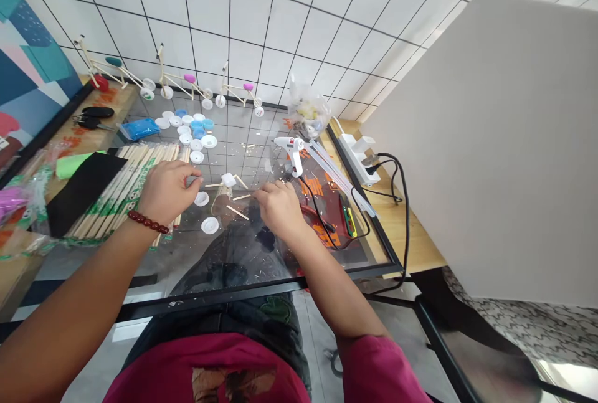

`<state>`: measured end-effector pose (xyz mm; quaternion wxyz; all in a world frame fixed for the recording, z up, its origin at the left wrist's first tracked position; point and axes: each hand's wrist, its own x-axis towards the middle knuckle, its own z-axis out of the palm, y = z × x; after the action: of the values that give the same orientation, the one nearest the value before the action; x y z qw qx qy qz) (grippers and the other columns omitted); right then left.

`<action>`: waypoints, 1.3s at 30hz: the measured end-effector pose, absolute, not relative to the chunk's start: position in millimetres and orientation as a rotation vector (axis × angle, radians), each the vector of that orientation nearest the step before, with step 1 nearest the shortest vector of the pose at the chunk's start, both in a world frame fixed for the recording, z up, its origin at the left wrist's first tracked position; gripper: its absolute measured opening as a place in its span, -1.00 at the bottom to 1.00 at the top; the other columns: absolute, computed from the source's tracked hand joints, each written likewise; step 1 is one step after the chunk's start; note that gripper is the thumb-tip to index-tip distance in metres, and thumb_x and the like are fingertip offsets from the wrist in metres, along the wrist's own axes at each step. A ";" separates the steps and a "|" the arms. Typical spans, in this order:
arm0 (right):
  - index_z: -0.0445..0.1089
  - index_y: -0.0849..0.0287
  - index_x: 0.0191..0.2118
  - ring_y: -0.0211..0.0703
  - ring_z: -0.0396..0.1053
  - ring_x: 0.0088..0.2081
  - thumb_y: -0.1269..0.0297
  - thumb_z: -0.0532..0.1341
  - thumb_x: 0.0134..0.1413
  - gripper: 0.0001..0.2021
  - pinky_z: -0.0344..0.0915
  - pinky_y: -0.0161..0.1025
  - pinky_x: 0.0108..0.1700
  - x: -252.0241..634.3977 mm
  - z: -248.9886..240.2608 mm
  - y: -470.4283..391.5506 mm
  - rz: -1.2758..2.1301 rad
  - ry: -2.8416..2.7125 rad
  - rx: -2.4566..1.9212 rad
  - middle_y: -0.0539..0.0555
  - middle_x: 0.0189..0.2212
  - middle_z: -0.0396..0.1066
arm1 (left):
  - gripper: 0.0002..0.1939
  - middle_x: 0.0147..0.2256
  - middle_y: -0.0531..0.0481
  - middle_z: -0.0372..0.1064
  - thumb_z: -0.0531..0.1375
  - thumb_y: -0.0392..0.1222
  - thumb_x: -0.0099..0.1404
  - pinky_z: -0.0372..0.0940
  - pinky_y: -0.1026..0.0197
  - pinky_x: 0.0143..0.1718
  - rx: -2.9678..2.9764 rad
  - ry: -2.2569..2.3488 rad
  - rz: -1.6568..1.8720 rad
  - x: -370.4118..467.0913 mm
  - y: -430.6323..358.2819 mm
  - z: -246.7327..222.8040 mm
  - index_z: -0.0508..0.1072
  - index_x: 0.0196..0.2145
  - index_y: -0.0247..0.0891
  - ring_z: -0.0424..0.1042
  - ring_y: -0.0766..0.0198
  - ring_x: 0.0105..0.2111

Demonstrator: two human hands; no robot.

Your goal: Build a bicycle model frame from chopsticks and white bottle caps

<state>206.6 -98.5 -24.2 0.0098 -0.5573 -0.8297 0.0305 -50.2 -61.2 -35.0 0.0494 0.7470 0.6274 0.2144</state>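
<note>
My left hand is over the right edge of the packed wooden sticks, its fingers curled in and nothing visible between them. To the right, my right hand has its fingertips pinched at the end of a short wooden stick. Between the hands, a small white piece sits with short sticks beside it. Another loose stick lies just below. Two white caps rest on the glass near my left hand.
A white glue gun, clear glue sticks and a power strip with black cables are at the right. Stick models with caps stand along the back. White and blue caps, a blue packet and black sheet lie left.
</note>
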 end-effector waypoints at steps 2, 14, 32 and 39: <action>0.64 0.16 -0.03 0.05 0.39 -0.01 0.43 0.11 0.41 -0.68 0.09 -0.07 -0.05 205.4 -23.6 -99.1 0.111 -2.639 -1.743 0.22 -0.05 0.58 | -0.65 -0.10 -0.22 0.63 0.14 -0.11 0.37 0.32 -0.02 0.12 2.303 1.916 0.643 -51.3 -63.2 -33.5 0.69 -0.15 -0.32 0.52 -0.09 0.01; 0.58 0.14 0.13 0.08 0.38 0.01 0.43 0.04 0.45 -0.61 0.13 -0.06 -0.02 200.7 -32.6 -96.3 0.107 -2.642 -1.758 0.25 -0.03 0.55 | -0.70 -0.13 -0.19 0.63 0.16 -0.10 0.36 0.27 -0.14 0.17 2.350 1.906 0.682 -51.5 -62.7 -39.9 0.70 -0.21 -0.21 0.54 -0.14 -0.02; 0.57 0.17 -0.31 -0.10 0.45 -0.18 0.38 0.28 0.26 -0.88 0.11 -0.19 -0.13 198.6 -23.2 -109.0 0.458 -2.623 -1.494 0.08 -0.27 0.61 | -0.77 -0.25 -0.13 0.65 0.20 -0.16 0.39 0.39 -0.10 0.06 2.456 1.671 1.402 -45.6 -65.0 -38.0 0.65 -0.34 -0.18 0.57 0.00 -0.15; 0.46 0.17 -0.25 -0.25 0.38 -0.34 0.23 0.23 0.32 -0.86 0.28 -0.28 -0.19 203.4 -32.3 -101.9 1.122 -1.874 -1.223 -0.02 -0.37 0.50 | -0.83 -0.15 -0.07 0.65 0.32 -0.08 0.33 0.49 0.05 -0.05 1.867 1.257 1.418 -12.1 -94.8 -24.8 0.68 -0.20 -0.15 0.60 0.12 -0.17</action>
<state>203.4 -101.9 -32.3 0.3139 -0.4640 -0.7107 0.4256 -12.1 -94.8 -24.8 0.2383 0.6817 0.4590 0.5175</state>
